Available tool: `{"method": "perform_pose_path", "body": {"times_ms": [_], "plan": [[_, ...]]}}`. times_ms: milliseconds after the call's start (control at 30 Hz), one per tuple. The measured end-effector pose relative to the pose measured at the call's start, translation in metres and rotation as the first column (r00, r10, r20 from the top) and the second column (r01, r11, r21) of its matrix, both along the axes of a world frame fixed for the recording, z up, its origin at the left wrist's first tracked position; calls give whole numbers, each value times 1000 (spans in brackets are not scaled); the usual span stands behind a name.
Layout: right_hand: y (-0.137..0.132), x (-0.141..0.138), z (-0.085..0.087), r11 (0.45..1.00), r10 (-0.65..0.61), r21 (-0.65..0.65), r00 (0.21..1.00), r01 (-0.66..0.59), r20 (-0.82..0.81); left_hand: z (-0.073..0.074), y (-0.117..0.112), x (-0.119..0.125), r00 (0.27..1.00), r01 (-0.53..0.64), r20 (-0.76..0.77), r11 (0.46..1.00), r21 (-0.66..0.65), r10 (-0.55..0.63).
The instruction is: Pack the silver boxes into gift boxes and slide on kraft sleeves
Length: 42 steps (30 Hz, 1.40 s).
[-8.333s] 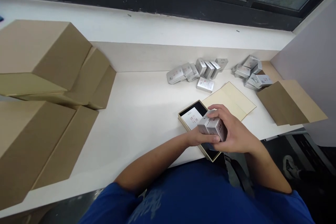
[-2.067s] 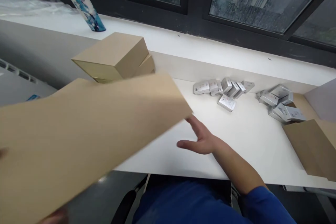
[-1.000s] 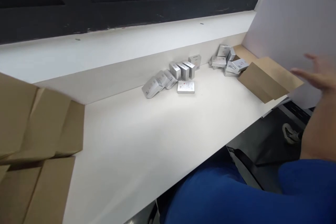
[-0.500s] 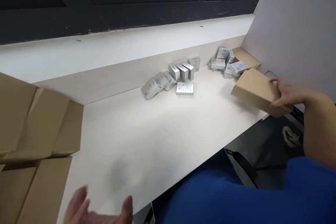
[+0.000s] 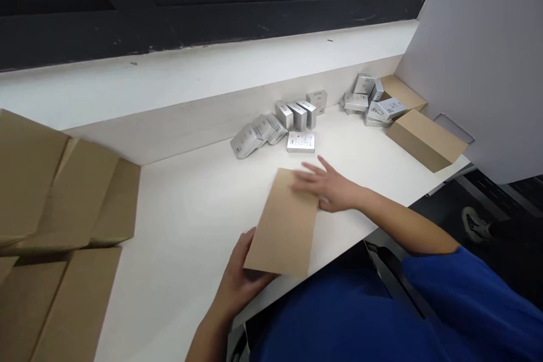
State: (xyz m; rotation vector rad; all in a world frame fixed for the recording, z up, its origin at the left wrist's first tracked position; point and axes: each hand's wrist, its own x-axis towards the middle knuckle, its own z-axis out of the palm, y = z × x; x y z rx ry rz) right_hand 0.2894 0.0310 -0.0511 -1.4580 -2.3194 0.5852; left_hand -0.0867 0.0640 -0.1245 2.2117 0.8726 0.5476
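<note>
A flat brown cardboard box [image 5: 284,222] lies on the white table in front of me. My left hand [image 5: 240,277] grips its near left corner, thumb along the edge and fingers under it. My right hand [image 5: 331,186] rests on the far right corner with fingers stretched out flat. Behind the box, several small silver boxes [image 5: 278,124] lie in a loose row by the back wall, with one silver box [image 5: 300,141] lying flat in front of them.
More silver boxes [image 5: 371,103] sit at the far right beside a brown box [image 5: 426,138] near the table's edge. Stacked brown cardboard boxes [image 5: 55,198] fill the left side. A white partition [image 5: 479,56] stands on the right. The window sill [image 5: 212,68] runs behind.
My right hand took a brown box from the stack at the far right and brought it to the table in front of me. My left hand came up and gripped its near corner.
</note>
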Motion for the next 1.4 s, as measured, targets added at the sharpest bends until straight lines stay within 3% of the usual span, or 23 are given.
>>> {"method": "perform_pose_path", "body": {"times_ms": [67, 133, 200, 300, 433, 567, 700, 867, 1067, 1233, 1400], "plan": [[16, 8, -26, 993, -115, -50, 960, 106, -254, -7, -2, 1, 1000, -7, -4, 997, 83, 7], [24, 11, -52, 985, -163, -125, 873, 118, -459, -12, -3, 5, 1000, -21, -17, 977, 211, 25], [25, 8, -71, 984, -174, -136, 832, 119, -528, -14, -4, 10, 999, -31, -33, 952, 305, 43], [24, -2, -84, 993, -113, -75, 873, 88, -475, -10, -3, 15, 991, -97, -47, 926, 365, 122], [26, -8, -85, 997, -72, -60, 941, 55, -330, 0, -2, 13, 964, -208, -61, 878, 431, 258], [28, -8, -78, 987, -76, -157, 960, 34, -269, 11, -3, 7, 930, -293, -14, 763, 576, 367], [25, -10, -58, 977, -57, -213, 950, -11, -307, 26, 0, 5, 941, -307, 90, 710, 634, 326], [22, -17, -43, 975, -24, -213, 913, -70, -408, 34, 8, -2, 963, -254, 106, 694, 674, 250], [19, -33, -61, 991, -84, -129, 853, 21, -514, 42, 9, -8, 982, -171, 69, 673, 719, 176], [13, -39, -83, 977, -188, -182, 848, 110, -495, 56, 8, -9, 996, -83, 45, 669, 739, 74], [13, -42, -85, 972, -226, -170, 848, 162, -479, 66, 7, -14, 999, 0, -23, 655, 756, 27]]}}
